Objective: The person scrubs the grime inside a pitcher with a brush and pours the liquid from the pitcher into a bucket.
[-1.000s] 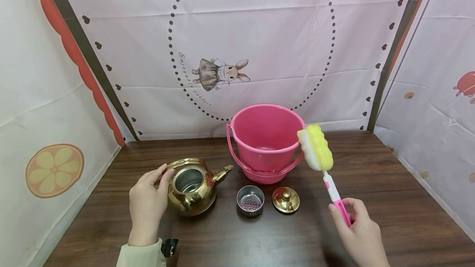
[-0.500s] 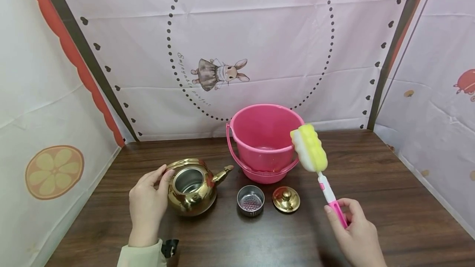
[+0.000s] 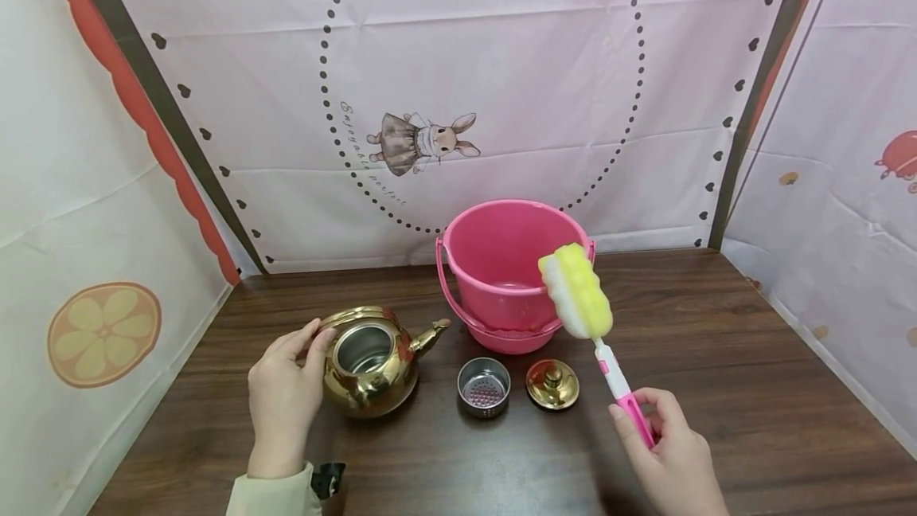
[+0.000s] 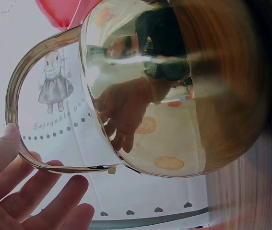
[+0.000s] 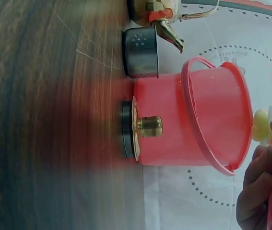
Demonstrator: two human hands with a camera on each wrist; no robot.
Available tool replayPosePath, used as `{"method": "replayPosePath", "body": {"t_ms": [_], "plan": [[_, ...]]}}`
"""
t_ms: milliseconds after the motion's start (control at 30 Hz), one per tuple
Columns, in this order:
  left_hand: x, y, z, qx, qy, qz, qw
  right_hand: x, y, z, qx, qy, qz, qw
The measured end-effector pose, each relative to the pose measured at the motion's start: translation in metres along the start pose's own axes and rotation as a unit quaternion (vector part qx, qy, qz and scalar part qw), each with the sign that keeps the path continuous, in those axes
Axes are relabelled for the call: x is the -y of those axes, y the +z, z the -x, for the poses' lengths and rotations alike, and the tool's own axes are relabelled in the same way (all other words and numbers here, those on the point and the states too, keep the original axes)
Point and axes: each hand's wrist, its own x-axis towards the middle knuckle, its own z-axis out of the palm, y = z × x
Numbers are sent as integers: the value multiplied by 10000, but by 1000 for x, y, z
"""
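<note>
A gold teapot without its lid stands at the left of the table, its spout toward the right. My left hand pinches the teapot's handle between thumb and fingers. In my right hand is the pink and white grip of a sponge brush, held raised with its yellow and white head up, in front of the bucket's right side in the head view. The right wrist view shows the fingers curled round the pink grip.
A pink bucket stands at the back middle, its handle hanging down in front. Before it on the brown table are a metal strainer cup and a gold lid. Printed cloth walls rise behind and at both sides.
The right hand and the brush have moved left, so the sponge head now overlaps the bucket's right rim in the head view. The left hand and teapot have stayed where they were.
</note>
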Motion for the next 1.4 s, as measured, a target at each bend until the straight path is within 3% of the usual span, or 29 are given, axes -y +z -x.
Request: {"method": "replayPosePath", "body": {"t_ms": [400, 800, 1400], "plan": [[0, 0, 0, 45, -58, -7, 10000, 6, 5, 5, -70, -147, -178, 9997], [-1, 0, 0, 124, -167, -39, 9998, 9, 9, 10, 69, 9, -236, 9997], [0, 1, 0, 109, -124, -87, 9998, 14, 14, 15, 194, -390, -296, 9986]]}}
